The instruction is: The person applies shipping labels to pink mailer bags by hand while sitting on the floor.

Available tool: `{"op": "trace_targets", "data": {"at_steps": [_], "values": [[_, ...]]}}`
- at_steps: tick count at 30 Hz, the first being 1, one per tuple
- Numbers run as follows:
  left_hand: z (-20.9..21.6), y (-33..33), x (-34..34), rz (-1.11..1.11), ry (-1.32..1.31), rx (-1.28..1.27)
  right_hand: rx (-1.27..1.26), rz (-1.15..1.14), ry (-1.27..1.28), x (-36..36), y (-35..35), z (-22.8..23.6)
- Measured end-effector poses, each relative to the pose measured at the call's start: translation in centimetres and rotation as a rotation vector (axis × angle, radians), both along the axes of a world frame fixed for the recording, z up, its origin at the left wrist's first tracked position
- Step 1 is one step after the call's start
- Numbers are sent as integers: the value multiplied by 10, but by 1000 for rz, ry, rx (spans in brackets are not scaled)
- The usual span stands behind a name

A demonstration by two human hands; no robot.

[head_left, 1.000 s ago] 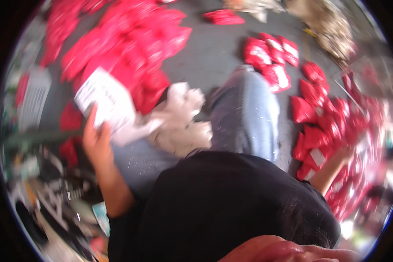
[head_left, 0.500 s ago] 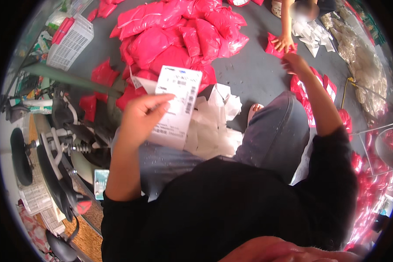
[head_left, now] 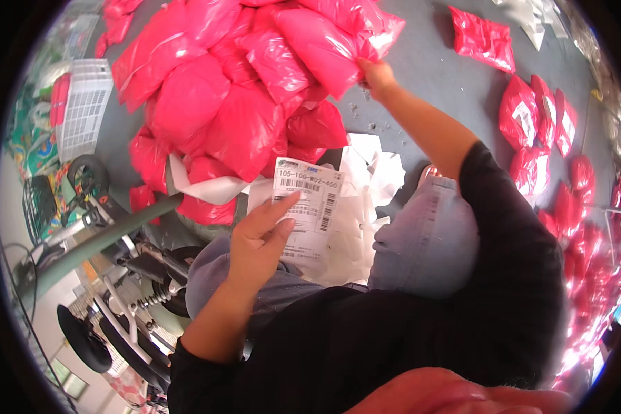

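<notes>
My left hand (head_left: 259, 241) is closed on a stack of white shipping labels (head_left: 307, 207), thumb and index finger lying across the printed top sheet. A strip of the labels trails off to the left toward the heap. My right hand (head_left: 378, 77) reaches forward to the right side of a big heap of pink plastic parcels (head_left: 214, 131). Its fingers close on the edge of one plump pink parcel (head_left: 317, 52); the fingertips are partly hidden. White backing paper (head_left: 355, 172) lies crumpled in front of me between my legs.
A flat pink parcel (head_left: 483, 39) lies on the grey floor at the far right. Several labelled pink parcels (head_left: 521, 114) spread along the right. At the left are a white crate (head_left: 86, 103), a green pole (head_left: 117, 231) and a wheeled frame with dark seats (head_left: 83, 338).
My right hand has moved left from the small parcel near a co-worker's hand to the heap, and grips a parcel there. The view has shifted; the co-worker's hand is out of sight.
</notes>
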State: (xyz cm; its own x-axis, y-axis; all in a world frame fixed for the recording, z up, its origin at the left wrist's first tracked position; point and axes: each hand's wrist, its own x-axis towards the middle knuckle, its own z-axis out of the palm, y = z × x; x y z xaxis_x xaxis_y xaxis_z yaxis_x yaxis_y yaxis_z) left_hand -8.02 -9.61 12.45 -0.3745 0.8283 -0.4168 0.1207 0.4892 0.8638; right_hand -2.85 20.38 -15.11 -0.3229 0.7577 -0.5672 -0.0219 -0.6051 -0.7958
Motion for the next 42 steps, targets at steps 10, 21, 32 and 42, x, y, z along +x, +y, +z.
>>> {"op": "trace_targets", "data": {"at_steps": [10, 21, 32, 42], "values": [[-87, 78, 46, -181, -604, 4, 379, 555, -1293, 349, -5, -39], [-193, 153, 148, -234, -708, -15, 450, 389, -255, 270, -58, 92], [-230, 177, 186, -297, -443, -351, 377, 148, -344, 295, -68, 51], [-285, 177, 216, -141, -464, -420, 431, 251, -483, 326, -12, 20]]}}
